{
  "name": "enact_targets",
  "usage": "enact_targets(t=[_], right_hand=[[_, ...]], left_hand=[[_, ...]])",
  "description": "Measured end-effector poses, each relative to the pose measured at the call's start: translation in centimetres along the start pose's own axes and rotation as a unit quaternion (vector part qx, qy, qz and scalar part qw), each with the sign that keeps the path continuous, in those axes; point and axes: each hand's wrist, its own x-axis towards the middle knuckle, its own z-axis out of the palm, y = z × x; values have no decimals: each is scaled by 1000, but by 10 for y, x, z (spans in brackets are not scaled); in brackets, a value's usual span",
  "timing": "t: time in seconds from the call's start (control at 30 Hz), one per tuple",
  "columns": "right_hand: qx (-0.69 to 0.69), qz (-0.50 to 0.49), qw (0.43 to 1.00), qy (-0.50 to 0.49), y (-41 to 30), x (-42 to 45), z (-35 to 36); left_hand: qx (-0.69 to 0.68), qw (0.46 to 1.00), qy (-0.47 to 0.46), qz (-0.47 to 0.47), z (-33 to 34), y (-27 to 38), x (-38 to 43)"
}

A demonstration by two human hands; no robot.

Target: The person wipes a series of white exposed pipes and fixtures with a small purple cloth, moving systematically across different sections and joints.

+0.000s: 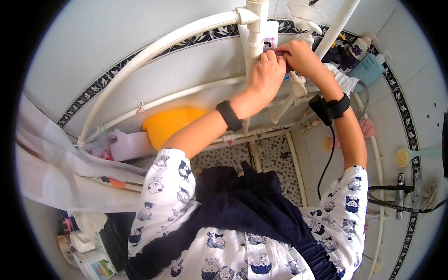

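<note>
Both hands meet at the top centre, right beside a white plastic pipe (255, 49). My left hand (267, 75) has its fingers curled on a small dark brownish piece, perhaps cloth (289, 68). From the right, my right hand (299, 56) pinches the same dark piece at its upper edge. Most of the piece is hidden by the fingers, so its shape cannot be told. Behind the hands stands a white pack with a printed label (271, 31). A white pipe fitting with a valve (297, 85) lies just below them. Black bands are on both wrists.
A yellow basin (164, 126) and a pale purple jug (129, 145) are at the left by a curtain (77, 175). A blue pump bottle (369, 70) stands among others at upper right. White pipes (168, 33) cross the tiled wall. A brush (402, 156) and shower mixer (400, 196) are at right.
</note>
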Motion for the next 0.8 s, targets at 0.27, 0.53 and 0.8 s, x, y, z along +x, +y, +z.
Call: enact_targets(t=[0.27,0.53,0.8], right_hand=[[-126,-23,988,84,-6,-32,8],[-197,-59,975,80,-18,-50,7],[-228,-36,967,103,-42,-81,15]], left_hand=[[-114,992,45,10,15,5,0],[-208,967,119,88,14,-14,-10],[-468,877,80,-72,13,1,-31]])
